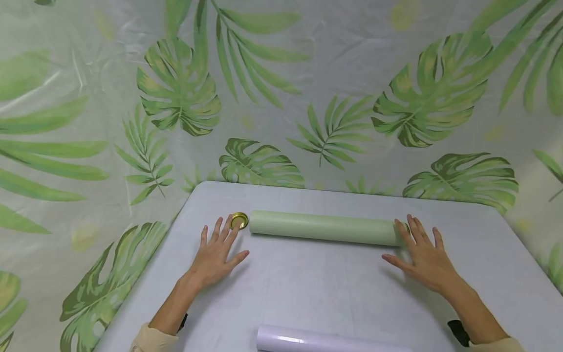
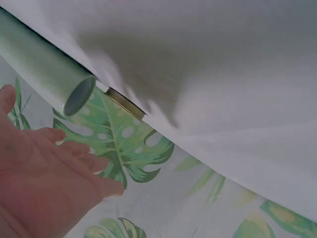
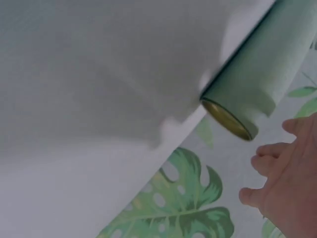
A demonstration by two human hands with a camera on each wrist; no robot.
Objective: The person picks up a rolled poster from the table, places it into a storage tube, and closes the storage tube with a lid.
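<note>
A pale green tube (image 1: 325,228) lies crosswise toward the far side of the table. Just off its left end is a round gold lid (image 1: 239,221), flat on the tabletop. My left hand (image 1: 215,260) hovers with fingers spread, its fingertips overlapping the lid's edge in the head view. In the left wrist view the tube's near end (image 2: 80,96) looks dark and round. On the other side, my right hand (image 1: 425,261) is spread out too, its fingertips right at the tube's right end. That end shows a gold round face (image 3: 227,120) in the right wrist view.
A glossy lilac tube (image 1: 325,340) lies along the near edge of the head view, partly cut off. The white-covered table (image 1: 316,288) has rounded far corners. Behind and beside it hangs a sheet (image 1: 343,58) printed with green leaves.
</note>
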